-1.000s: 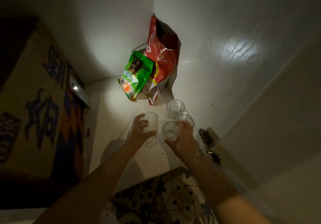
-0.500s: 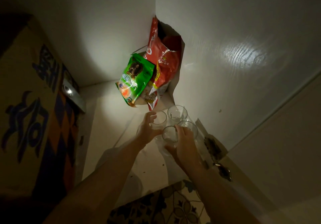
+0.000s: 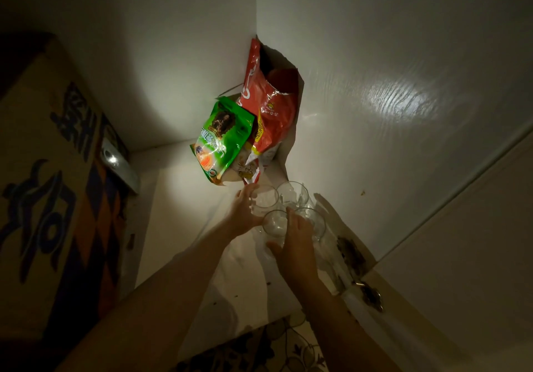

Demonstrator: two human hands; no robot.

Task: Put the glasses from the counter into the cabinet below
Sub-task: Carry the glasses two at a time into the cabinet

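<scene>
Several clear glasses cluster on the white cabinet floor [image 3: 184, 227] near the right wall. My left hand [image 3: 243, 213] grips one glass [image 3: 264, 200] from its left side, low on the floor beside a back glass [image 3: 292, 194] that stands free. My right hand [image 3: 297, 241] is closed on two glasses together: one [image 3: 274, 223] under my thumb and another [image 3: 314, 221] behind my fingers. These two touch the others. The glass bases are hard to make out in the dim light.
A green snack bag [image 3: 223, 137] and a tall red bag [image 3: 269, 112] lean in the back corner, just behind the glasses. A large printed cardboard box [image 3: 46, 187] fills the left side. A door hinge [image 3: 372, 296] sits at the right front edge. Patterned floor tiles [image 3: 277, 348] show below.
My left hand has carried its glass deeper and to the right, down beside the back glass. My right hand has pushed its two glasses slightly further in.
</scene>
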